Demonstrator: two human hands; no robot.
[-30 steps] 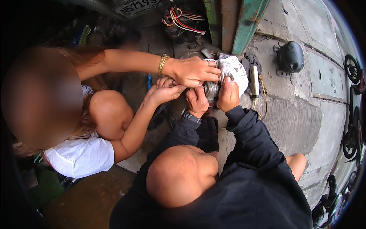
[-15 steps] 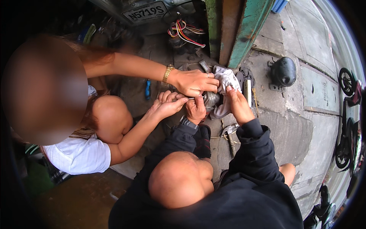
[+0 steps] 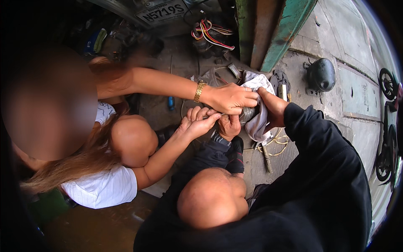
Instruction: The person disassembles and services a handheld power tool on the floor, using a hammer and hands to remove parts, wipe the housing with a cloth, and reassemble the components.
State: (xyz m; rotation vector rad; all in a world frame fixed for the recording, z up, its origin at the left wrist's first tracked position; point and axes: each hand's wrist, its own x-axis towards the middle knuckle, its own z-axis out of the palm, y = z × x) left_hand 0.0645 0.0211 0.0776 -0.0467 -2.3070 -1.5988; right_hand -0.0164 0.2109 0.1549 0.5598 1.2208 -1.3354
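My left hand (image 3: pixel 228 127) is closed, fingers curled at the near left side of a ridged grey metal part (image 3: pixel 248 114); what it grips is hidden. With my right hand (image 3: pixel 273 106) I clutch a whitish rag (image 3: pixel 257 126) draped over the part's right side. A co-worker's hand with a gold watch (image 3: pixel 200 91) reaches in from the left and presses on top of the part beside the rag. The co-worker's other hand (image 3: pixel 198 122) pinches a thin metal rod (image 3: pixel 222 114) whose end meets my left fingers.
A hammer's wooden handle (image 3: pixel 267 158) lies below the rag. Left on the floor is a blue-handled screwdriver (image 3: pixel 171 103). A black rounded compressor (image 3: pixel 321 74) stands right of a green metal post (image 3: pixel 287 31). Colored wires (image 3: pixel 210 35) lie farther back.
My right arm has swung outward with its elbow raised, and the right hand has turned on the rag. The rag now hangs lower, over the hammer's head. The view has shifted slightly.
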